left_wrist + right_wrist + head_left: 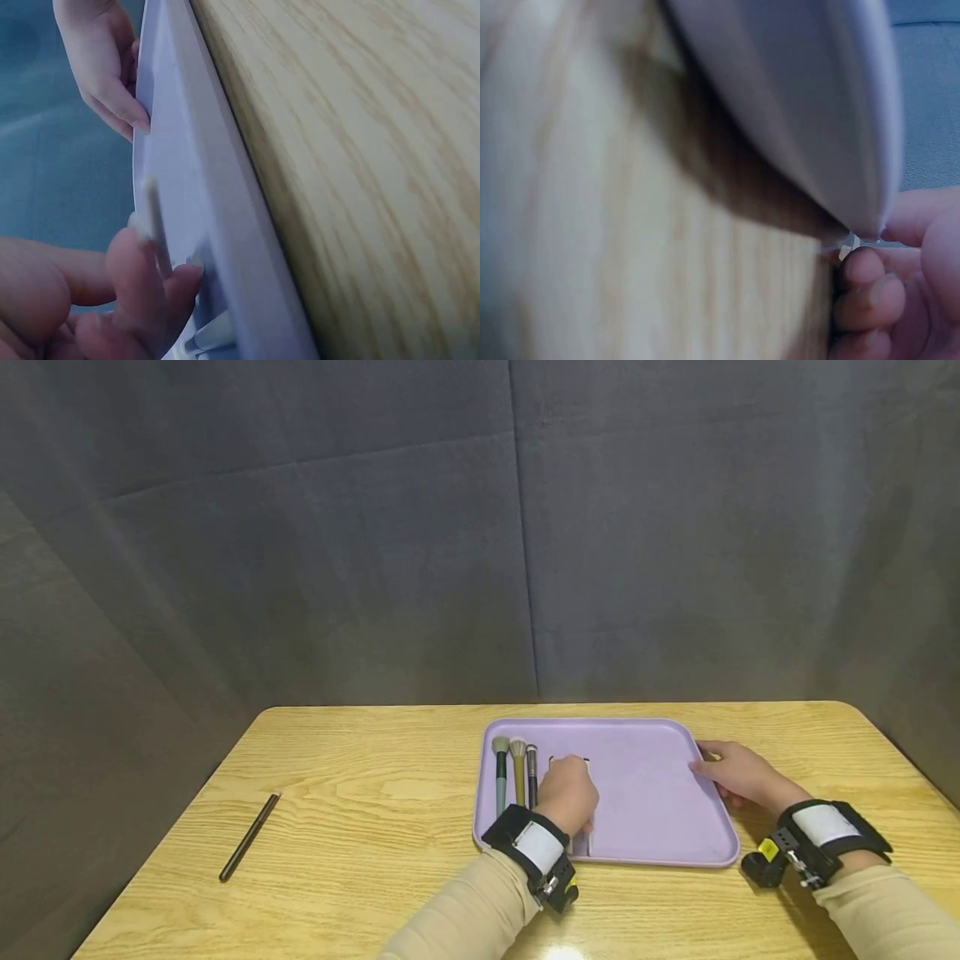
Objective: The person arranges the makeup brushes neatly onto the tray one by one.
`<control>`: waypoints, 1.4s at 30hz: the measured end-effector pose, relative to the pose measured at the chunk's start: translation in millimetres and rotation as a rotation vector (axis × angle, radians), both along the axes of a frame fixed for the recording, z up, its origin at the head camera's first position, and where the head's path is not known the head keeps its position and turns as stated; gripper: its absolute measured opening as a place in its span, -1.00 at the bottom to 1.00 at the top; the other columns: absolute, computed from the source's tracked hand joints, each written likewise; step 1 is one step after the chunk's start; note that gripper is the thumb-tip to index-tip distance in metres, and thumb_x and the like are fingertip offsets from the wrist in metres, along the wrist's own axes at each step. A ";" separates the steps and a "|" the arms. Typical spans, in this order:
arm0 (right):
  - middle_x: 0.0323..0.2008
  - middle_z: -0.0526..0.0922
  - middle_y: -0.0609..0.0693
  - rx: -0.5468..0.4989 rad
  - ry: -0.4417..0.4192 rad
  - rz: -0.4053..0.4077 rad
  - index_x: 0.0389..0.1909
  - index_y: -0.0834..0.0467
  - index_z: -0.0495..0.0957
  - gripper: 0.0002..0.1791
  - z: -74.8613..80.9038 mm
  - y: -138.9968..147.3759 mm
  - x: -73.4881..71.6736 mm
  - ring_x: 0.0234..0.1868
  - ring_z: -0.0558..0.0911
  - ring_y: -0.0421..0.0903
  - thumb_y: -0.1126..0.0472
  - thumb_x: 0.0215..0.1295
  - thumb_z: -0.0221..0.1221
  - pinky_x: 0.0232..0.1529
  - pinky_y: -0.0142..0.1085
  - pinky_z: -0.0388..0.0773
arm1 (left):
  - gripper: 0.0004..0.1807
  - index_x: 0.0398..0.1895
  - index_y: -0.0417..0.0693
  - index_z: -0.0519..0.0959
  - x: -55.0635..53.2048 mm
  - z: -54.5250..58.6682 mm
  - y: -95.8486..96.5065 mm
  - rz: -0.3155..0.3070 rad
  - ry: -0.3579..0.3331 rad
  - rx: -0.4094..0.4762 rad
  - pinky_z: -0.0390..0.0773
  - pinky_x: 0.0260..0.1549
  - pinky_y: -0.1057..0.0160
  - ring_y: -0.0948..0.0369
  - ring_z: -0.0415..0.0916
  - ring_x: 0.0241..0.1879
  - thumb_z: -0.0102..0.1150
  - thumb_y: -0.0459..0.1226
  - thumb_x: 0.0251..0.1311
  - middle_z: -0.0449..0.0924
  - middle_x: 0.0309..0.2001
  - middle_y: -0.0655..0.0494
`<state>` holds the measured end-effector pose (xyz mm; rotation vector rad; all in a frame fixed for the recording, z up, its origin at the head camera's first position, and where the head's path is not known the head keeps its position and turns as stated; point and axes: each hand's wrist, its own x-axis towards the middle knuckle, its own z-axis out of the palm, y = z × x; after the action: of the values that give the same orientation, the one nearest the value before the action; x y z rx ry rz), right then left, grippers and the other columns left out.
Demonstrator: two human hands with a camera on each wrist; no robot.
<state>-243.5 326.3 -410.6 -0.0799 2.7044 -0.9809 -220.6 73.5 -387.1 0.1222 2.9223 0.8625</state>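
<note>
A lilac tray lies on the table under both hands. My left hand is over its middle, finger and thumb pinching a slim white-handled brush, most of which the hand hides. A second slim brush shows its dark tip beside that hand. To the left on the tray, a green brush, an olive-handled brush and a black-handled brush lie side by side. At the tray's right rim, my right hand grips the edge, thumb above and fingers below.
A thin black brush lies by itself on the wooden table, well left of the tray. Behind the table hangs a dark grey curtain.
</note>
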 end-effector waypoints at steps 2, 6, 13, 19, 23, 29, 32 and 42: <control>-0.70 0.32 -0.04 -0.002 0.008 0.002 0.33 0.58 0.05 -0.29 0.3 -0.2 1.0 -0.74 0.32 -0.15 0.12 0.45 0.03 -0.67 -0.33 0.31 | -0.90 -0.40 -0.34 0.64 -0.3 -0.9 1.1 -0.003 -0.005 -0.006 0.33 -0.92 0.37 0.25 0.43 -0.91 0.13 -0.49 0.15 0.39 -0.89 0.08; -0.70 0.33 -0.04 0.001 0.015 0.003 0.33 0.58 0.05 -0.29 0.2 -0.8 1.9 -0.74 0.33 -0.14 0.12 0.45 0.03 -0.67 -0.33 0.31 | -0.92 -0.40 -0.28 0.66 -0.9 -1.1 3.4 -0.004 0.001 -0.078 0.40 -0.87 0.33 0.22 0.48 -0.83 0.17 -0.47 0.13 0.49 -0.77 0.03; -0.71 0.32 -0.05 -0.003 0.028 0.005 0.33 0.58 0.06 -0.28 -0.7 0.1 2.1 -0.74 0.33 -0.15 0.11 0.44 0.04 -0.67 -0.34 0.29 | -0.94 -0.44 -0.23 0.66 2.3 0.2 7.2 0.004 0.045 -0.210 0.55 -0.76 0.22 0.13 0.61 -0.60 0.35 -0.43 -0.02 0.63 -0.55 -0.07; -0.71 0.33 -0.05 -0.010 0.014 -0.007 0.34 0.56 0.06 -0.28 -4.0 1.4 1.3 -0.74 0.33 -0.15 0.12 0.43 0.04 -0.67 -0.34 0.28 | -0.86 -0.44 -0.24 0.65 5.9 1.1 7.4 -0.009 0.083 -0.241 0.57 -0.74 0.21 0.12 0.63 -0.56 0.42 -0.44 -0.11 0.65 -0.52 -0.09; -0.71 0.33 -0.05 -0.019 0.012 -0.012 0.34 0.56 0.06 -0.29 -6.0 1.1 0.4 -0.75 0.33 -0.15 0.14 0.42 0.04 -0.67 -0.34 0.29 | -0.89 -0.41 -0.22 0.65 6.4 0.7 6.4 -0.007 0.089 -0.218 0.58 -0.71 0.21 0.12 0.64 -0.54 0.37 -0.45 -0.05 0.65 -0.50 -0.09; -0.71 0.32 -0.05 -0.030 0.014 -0.014 0.34 0.56 0.07 -0.31 -4.6 0.5 -0.8 -0.75 0.31 -0.16 0.15 0.43 0.03 -0.68 -0.34 0.29 | -0.79 -0.44 -0.26 0.63 7.2 -0.6 2.6 -0.020 0.043 -0.190 0.56 -0.73 0.26 0.12 0.63 -0.59 0.46 -0.49 -0.19 0.62 -0.56 -0.09; -0.71 0.32 -0.05 -0.026 0.015 -0.014 0.34 0.56 0.06 -0.31 -3.1 1.4 -1.1 -0.75 0.31 -0.16 0.15 0.43 0.02 -0.68 -0.34 0.29 | -0.85 -0.45 -0.29 0.62 7.5 -0.3 0.5 -0.040 0.035 -0.159 0.50 -0.81 0.30 0.14 0.58 -0.69 0.41 -0.50 -0.13 0.57 -0.66 -0.06; -0.72 0.32 -0.05 -0.028 0.018 -0.013 0.33 0.57 0.06 -0.29 -4.1 0.9 0.0 -0.76 0.30 -0.17 0.14 0.43 0.04 -0.68 -0.34 0.29 | -0.90 -0.40 -0.31 0.62 3.5 -1.1 1.3 -0.026 0.007 -0.131 0.48 -0.84 0.31 0.15 0.56 -0.73 0.34 -0.51 -0.01 0.56 -0.66 -0.07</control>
<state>-243.5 327.2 -414.8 -0.0767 2.7114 -1.0271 -217.1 74.8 -388.2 0.1530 2.9667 0.6657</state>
